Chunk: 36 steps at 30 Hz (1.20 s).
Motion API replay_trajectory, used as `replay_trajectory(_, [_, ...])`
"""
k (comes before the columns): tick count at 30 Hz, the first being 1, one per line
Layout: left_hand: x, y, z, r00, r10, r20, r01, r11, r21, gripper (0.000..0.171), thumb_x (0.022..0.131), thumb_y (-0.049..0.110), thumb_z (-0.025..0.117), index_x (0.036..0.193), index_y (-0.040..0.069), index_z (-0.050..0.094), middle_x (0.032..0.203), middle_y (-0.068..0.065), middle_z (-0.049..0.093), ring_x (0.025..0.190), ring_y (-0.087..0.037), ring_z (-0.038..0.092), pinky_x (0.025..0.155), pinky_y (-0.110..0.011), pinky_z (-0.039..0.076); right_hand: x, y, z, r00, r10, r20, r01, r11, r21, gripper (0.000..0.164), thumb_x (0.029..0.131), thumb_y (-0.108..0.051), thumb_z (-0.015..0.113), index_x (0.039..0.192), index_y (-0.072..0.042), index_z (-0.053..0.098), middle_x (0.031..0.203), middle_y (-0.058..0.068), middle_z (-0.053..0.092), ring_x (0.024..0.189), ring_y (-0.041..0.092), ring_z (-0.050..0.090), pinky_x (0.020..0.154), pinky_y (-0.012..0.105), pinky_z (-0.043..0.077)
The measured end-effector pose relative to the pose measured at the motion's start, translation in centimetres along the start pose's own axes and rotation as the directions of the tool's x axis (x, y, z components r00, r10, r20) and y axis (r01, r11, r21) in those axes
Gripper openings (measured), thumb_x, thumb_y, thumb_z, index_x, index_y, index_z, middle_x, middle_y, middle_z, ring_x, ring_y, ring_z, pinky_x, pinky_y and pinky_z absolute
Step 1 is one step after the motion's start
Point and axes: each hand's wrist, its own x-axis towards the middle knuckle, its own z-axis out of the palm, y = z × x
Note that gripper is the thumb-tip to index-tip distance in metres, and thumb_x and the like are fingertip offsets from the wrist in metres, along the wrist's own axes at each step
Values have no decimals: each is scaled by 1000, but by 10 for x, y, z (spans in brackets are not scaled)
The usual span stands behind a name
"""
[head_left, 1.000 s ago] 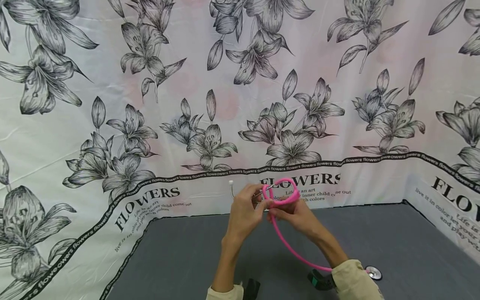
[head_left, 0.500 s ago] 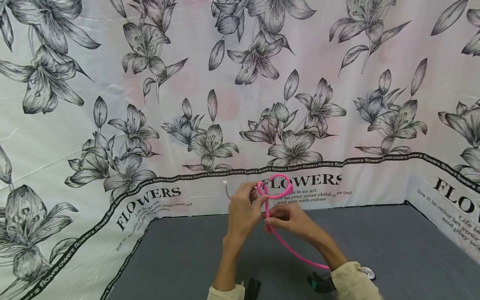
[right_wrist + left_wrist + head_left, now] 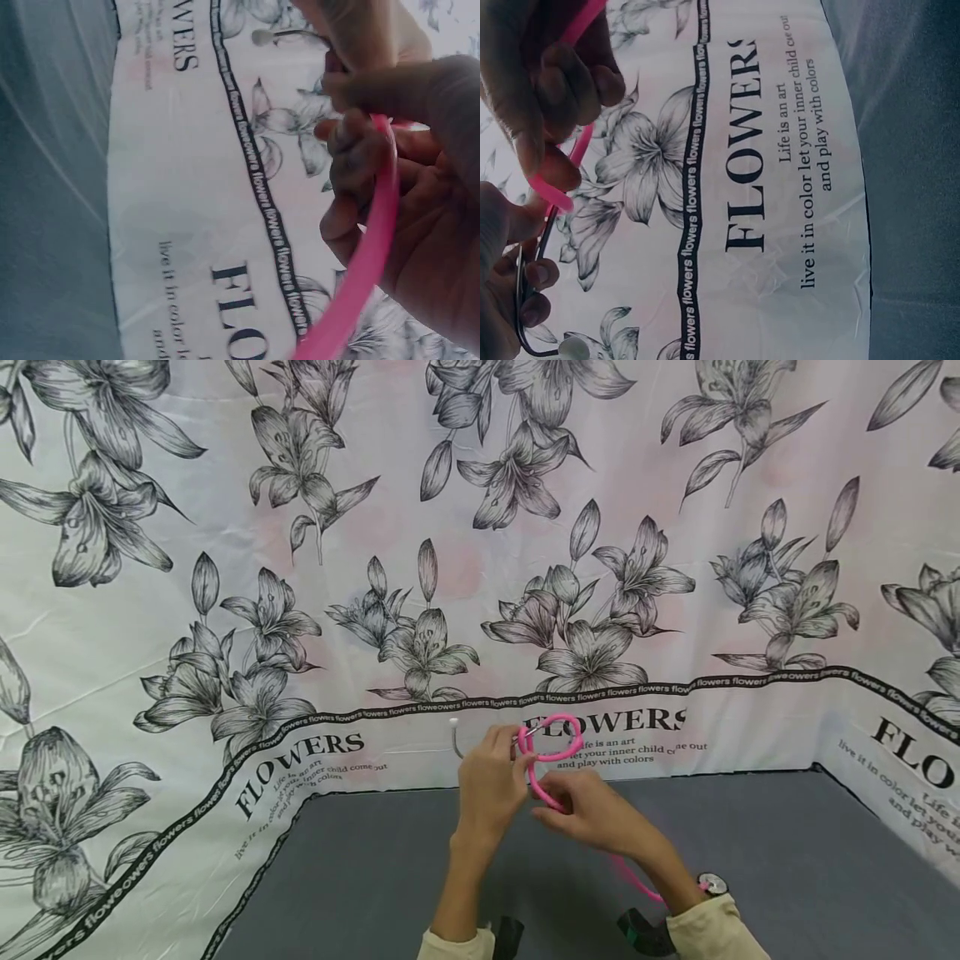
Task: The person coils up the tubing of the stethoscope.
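Observation:
A pink stethoscope (image 3: pixel 576 745) is held up over the table, its tubing bent into a loop. My left hand (image 3: pixel 491 785) pinches its metal ear tubes (image 3: pixel 544 232) close to where they meet the pink tubing. One pale ear tip (image 3: pixel 574 349) sticks out past that hand's fingers. Just to the right and a little lower, my right hand (image 3: pixel 592 810) grips the tubing (image 3: pixel 382 210) below the loop, fingers curled round it. From there the tube runs down behind the right forearm to the silver chest piece (image 3: pixel 712 883) near the sleeve.
The grey table (image 3: pixel 360 868) spreads below both hands. Behind it hangs a white cloth (image 3: pixel 420 752) printed with black lilies and lettering, which also runs along the sides. Black wrist-worn devices (image 3: pixel 645 933) sit under the forearms.
My right hand has come away from the loop and moved down along the tubing, which it now grips lower. The chest piece has shifted up and left. My left hand keeps its hold.

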Motion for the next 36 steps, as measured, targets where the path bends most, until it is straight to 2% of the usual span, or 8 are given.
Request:
replay_trajectory(3, [-1,0,1,1000,-1,2,1,1000,27,37,87,24,85,117,7,72,96,-4,71,61,-12,58,51,-19,42,-1,-7,-1,998,0,-60,-9,989,-150,18,97,-10,72,83,-11,61,63,-9,42,56,-6,33,53,17,35])
replay_trajectory(5, [-2,1,1,1000,7,7,-8,999,41,36,86,25,85,115,8,72,97,-4,72,62,-14,61,53,-24,47,-1,-11,-2,991,-39,-127,3,962,-273,16,96,-9,73,83,-10,65,64,-9,45,57,-5,33,54,17,36])
replay_trajectory(11, [0,4,4,997,58,43,-60,997,50,31,87,28,84,110,10,70,100,-3,74,65,-19,67,58,-32,56,0,-14,-5,916,-242,-319,-13,779,-627,10,85,-3,83,90,-5,76,82,0,62,74,11,55,69,29,49])
replay_trajectory(14, [1,6,3,995,72,69,-74,997,32,27,87,26,84,104,12,69,98,-2,74,67,-19,68,58,-31,55,0,-13,-6,889,-279,-364,-45,737,-675,14,80,0,86,89,-4,76,94,8,67,89,24,64,80,41,55])
replay_trajectory(20, [1,13,0,986,79,148,-74,997,-35,23,88,20,83,107,13,70,88,0,70,66,-14,64,58,-22,50,-1,-9,-9,835,-318,-449,-85,730,-678,13,80,-2,84,89,-4,75,121,20,73,114,39,68,90,52,53])
replay_trajectory(25, [1,20,-5,972,97,215,-80,993,-87,25,92,20,79,115,10,76,90,-1,71,67,-11,62,59,-16,47,-2,-7,-15,798,-337,-499,-114,729,-675,19,77,-4,87,90,-4,74,100,10,79,98,30,73,84,45,53])
replay_trajectory(32, [2,21,-12,954,154,255,-133,986,-99,21,97,18,74,115,9,80,92,-1,71,68,-10,61,60,-16,43,-2,-8,-16,783,-338,-522,-119,742,-659,20,74,-9,90,86,-4,75,87,8,77,87,27,71,80,43,55])
replay_trajectory(36, [2,19,-17,932,180,314,-152,982,-112,26,102,12,66,124,7,76,93,-1,69,68,-7,52,61,-15,37,-2,-9,-16,780,-343,-522,-117,741,-662,20,75,-12,89,84,-4,73,83,7,74,81,26,68,76,41,55])
